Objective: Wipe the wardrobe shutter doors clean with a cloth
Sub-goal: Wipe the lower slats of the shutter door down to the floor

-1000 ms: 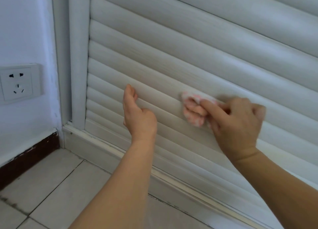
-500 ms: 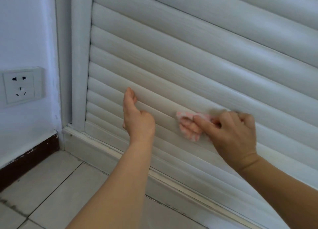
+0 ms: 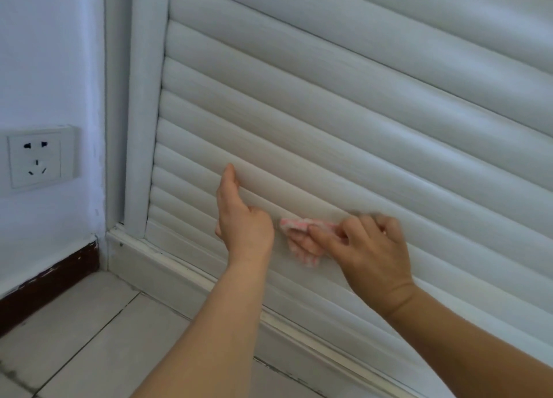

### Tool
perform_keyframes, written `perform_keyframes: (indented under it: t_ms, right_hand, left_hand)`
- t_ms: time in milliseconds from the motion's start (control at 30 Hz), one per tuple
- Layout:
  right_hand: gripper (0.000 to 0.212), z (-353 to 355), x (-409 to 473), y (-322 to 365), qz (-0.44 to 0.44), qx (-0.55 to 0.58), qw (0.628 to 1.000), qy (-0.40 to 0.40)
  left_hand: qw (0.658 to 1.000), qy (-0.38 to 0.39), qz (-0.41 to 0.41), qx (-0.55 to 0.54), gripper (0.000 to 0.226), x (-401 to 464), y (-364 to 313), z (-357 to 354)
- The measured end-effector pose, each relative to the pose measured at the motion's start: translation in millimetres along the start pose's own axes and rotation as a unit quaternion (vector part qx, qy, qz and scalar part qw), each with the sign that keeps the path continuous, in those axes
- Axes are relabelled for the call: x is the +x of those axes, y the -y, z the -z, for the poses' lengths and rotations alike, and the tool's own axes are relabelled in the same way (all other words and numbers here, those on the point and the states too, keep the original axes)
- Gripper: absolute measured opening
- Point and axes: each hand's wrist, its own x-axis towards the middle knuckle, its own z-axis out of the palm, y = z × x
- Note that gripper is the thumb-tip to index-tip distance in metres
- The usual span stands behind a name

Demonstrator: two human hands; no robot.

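Since the earlier frames, my right hand [image 3: 371, 254] had slid lower and leftward, its fingers [image 3: 302, 243] pinching the pink cloth [image 3: 294, 225] against a low slat of the shutter door [image 3: 329, 113]. Just left, my left hand [image 3: 239, 218] rested flat and open on the slats, holding nothing.

Pale tiled floor [image 3: 74, 337] meets the white plinth [image 3: 179, 273].

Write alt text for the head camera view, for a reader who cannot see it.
A person's right hand presses a pink-and-white cloth against a low slat of a white shutter door, while the left hand rests open on the slats beside it. A wall socket sits at left above a tiled floor.
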Motion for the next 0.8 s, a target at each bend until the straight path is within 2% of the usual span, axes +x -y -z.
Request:
perform_keyframes:
  t_ms: [167, 267, 400, 567, 800]
  right_hand:
    - [0.038, 17, 47, -25, -0.147, 0.022, 0.984, -0.093]
    - [0.034, 18, 85, -23, -0.184, 0.035, 0.973, -0.135]
    - [0.032, 3, 110, 0, -0.133, 0.007, 0.980, -0.147]
    - [0.024, -13, 96, 19, -0.001, 0.010, 0.991, -0.134]
    - [0.040, -23, 53, 46, 0.060, 0.019, 0.997, -0.045]
  left_hand:
    - [1.000, -0.016, 0.001, -0.005, 0.086, 1, -1, -1]
    - [0.999, -0.027, 0.013, -0.018, 0.086, 2, -5, 1]
    - [0.996, -0.021, 0.030, -0.085, 0.086, 4, -9, 8]
    - [0.989, -0.003, 0.034, -0.144, 0.084, 11, -5, 17]
    - [0.992, -0.013, 0.075, -0.102, 0.077, 5, 2, 19]
